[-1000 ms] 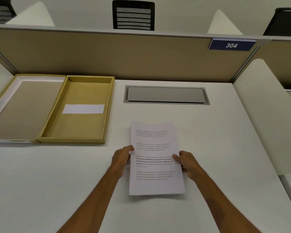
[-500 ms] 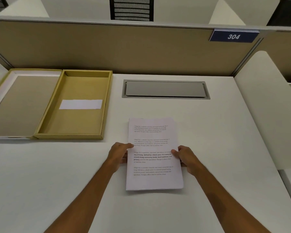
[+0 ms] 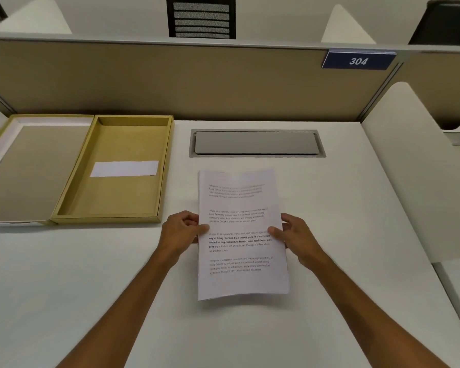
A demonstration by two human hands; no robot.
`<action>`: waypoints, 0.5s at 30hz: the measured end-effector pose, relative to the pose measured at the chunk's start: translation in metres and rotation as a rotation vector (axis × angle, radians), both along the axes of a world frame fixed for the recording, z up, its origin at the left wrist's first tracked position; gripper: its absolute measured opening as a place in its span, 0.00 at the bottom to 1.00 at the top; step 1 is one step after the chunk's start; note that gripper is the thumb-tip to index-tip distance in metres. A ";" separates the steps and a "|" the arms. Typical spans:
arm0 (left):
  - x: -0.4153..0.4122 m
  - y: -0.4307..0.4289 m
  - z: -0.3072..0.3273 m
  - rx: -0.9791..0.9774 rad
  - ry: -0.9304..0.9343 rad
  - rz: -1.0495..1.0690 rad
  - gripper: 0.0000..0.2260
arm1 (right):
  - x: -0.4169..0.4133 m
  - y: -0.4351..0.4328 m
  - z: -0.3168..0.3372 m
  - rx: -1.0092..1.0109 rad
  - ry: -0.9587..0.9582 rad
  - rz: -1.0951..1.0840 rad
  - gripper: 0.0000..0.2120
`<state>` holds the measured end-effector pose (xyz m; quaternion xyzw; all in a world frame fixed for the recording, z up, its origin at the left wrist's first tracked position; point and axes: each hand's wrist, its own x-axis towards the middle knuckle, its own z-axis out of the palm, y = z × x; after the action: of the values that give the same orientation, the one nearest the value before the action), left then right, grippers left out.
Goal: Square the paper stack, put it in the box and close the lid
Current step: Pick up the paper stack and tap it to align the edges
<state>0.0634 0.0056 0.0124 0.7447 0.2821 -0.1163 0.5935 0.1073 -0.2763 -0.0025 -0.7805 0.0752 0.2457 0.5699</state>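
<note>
A stack of white printed paper (image 3: 241, 203) is held just above the white desk in front of me, its near end lifted. My left hand (image 3: 182, 231) grips its left edge and my right hand (image 3: 296, 235) grips its right edge, thumbs on top. To the left lies the open mustard-yellow box (image 3: 168, 166) with a white label on its floor. Its lid (image 3: 29, 168) lies flat, hinged open further left, inside face up.
A grey cable hatch (image 3: 256, 143) is set in the desk behind the paper. A beige partition (image 3: 170, 81) with a blue "304" sign (image 3: 358, 61) closes the back. A white side panel (image 3: 414, 168) stands at the right.
Both hands have tightened on the stack's sides and raised it off the desk; it lay flat a second ago. The view has shifted slightly downward.
</note>
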 end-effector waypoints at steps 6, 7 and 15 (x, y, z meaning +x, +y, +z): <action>-0.033 -0.005 0.044 0.205 -0.320 -0.011 0.11 | -0.028 0.006 0.035 -0.071 -0.374 -0.043 0.19; -0.037 -0.006 0.045 0.202 -0.354 0.008 0.12 | -0.029 0.006 0.035 -0.070 -0.386 -0.071 0.20; -0.045 -0.007 0.031 0.172 -0.355 0.041 0.15 | -0.034 0.009 0.022 -0.154 -0.419 -0.065 0.15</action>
<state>0.0182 -0.0012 0.0437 0.7956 0.1972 0.0535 0.5703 0.0732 -0.2676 0.0192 -0.8528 -0.0013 0.0531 0.5196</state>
